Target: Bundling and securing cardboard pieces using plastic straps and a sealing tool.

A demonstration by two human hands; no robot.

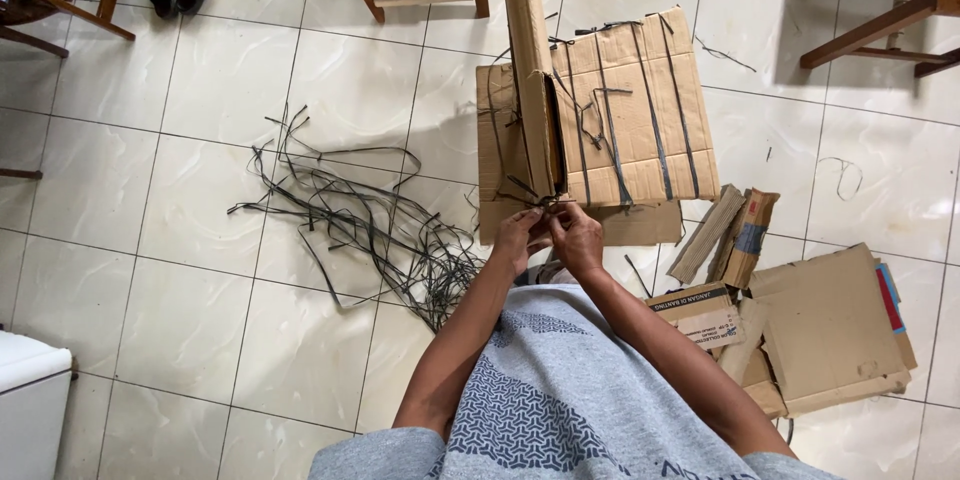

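Both hands, left hand and right hand, pinch dark strap ends at the cardboard stack; better to pull the knot tight, keeping the upright cardboard piece steady.

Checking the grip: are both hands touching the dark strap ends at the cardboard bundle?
Touching. Head view: left hand and right hand pinch dark strap ends.

Grey short-sleeved shirt with a dark blue scale-like pattern, both forearms bare.
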